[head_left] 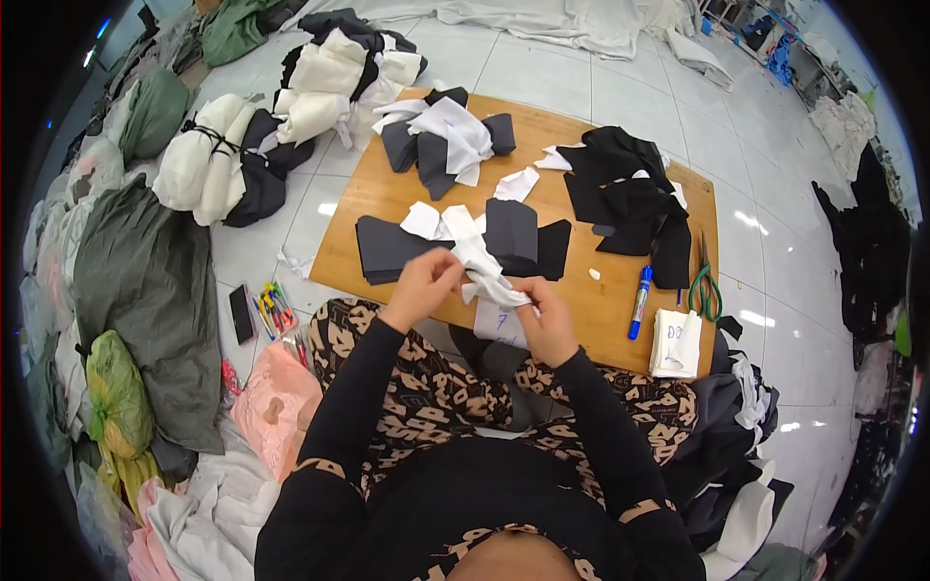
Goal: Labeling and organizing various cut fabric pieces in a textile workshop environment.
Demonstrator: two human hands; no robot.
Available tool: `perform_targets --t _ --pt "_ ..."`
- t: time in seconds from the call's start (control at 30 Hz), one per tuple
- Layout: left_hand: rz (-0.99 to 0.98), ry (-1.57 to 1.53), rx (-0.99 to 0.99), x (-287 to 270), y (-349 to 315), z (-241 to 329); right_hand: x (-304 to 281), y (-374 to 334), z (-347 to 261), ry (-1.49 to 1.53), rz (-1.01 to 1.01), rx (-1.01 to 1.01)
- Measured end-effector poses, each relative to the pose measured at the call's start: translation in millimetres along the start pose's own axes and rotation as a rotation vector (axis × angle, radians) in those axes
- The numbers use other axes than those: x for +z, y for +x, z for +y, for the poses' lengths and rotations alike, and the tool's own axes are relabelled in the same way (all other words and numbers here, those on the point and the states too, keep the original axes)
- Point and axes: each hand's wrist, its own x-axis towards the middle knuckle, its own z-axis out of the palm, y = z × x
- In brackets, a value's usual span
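Observation:
Over the near edge of the low wooden table (610,334), my two hands work on a strip of white fabric (473,254). My right hand (548,321) pinches its lower end. My left hand (424,287) has its fingers drawn together at the strip's left side; what sits between the fingertips is too small to make out. Below the strip hangs a white piece with handwritten marks (499,324), close to the right thumb. Just beyond my hands lie stacks of dark grey fabric pieces (511,232), with a small white scrap (420,221) on top.
Black cut pieces (620,179) lie at the table's right. Nearer are a blue marker (639,302), green-handled scissors (710,290) and a marked white fabric stack (675,344). Grey and white bundles (448,140) sit at the back. A phone (241,315) and pens (275,308) lie on the floor.

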Motion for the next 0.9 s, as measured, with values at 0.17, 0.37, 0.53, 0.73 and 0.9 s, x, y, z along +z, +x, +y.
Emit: perform_targets --t 0.17,0.37,0.53,0.73,0.9 --pt "0.15 0.784 0.61 15 25 -11 -28 -12 -38 -0.184 -0.214 0.224" --pt "0.34 0.492 0.334 -18 68 9 -74 -51 -19 -0.484 -0.475 0.363" --pt "0.252 -0.406 -0.28 -94 126 63 -77 -51 -19 -0.281 -0.582 0.502" --pt "0.356 -0.415 0.021 -122 157 155 -15 -6 -2 0.37 -0.304 0.466" --pt "0.533 -0.458 0.448 -129 147 218 18 21 8 -0.111 -0.157 0.17"
